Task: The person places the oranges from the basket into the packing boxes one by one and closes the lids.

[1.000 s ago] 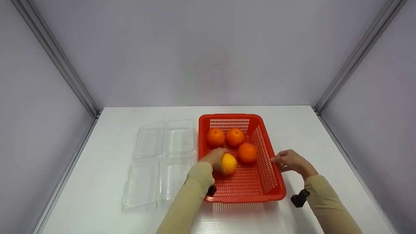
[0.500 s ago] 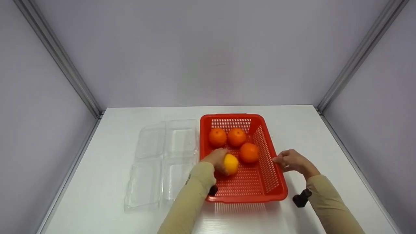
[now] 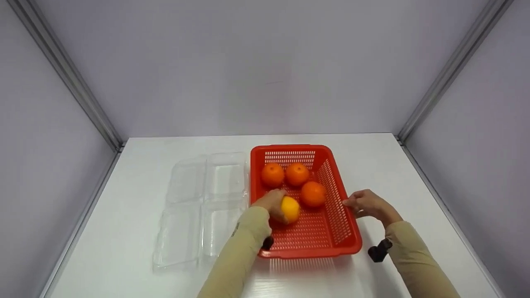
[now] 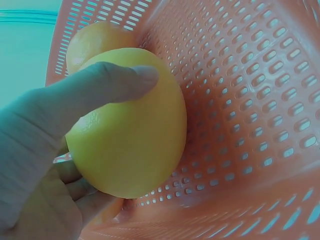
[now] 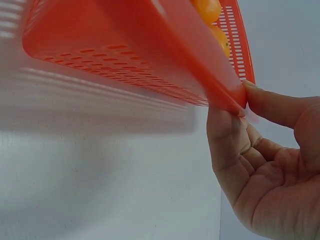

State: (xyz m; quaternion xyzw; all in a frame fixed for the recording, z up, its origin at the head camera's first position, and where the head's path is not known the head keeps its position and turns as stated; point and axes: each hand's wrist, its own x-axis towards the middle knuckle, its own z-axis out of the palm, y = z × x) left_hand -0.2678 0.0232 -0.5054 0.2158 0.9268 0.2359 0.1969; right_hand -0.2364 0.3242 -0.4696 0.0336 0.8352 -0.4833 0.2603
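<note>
My left hand reaches into the red plastic basket and grips a smooth, rounded yellow fruit. In the left wrist view the thumb lies across the top of the yellow fruit, with the fingers curled beneath it. Three oranges share the basket: one orange at the back left, another orange beside it, and a third orange nearer the right wall. At the basket's right side, my right hand pinches the rim between thumb and fingers, as the right wrist view shows.
Left of the basket lies a clear plastic tray with several compartments, close to the basket's left rim. Both stand on a white table, which has a wall behind it and walls on either side.
</note>
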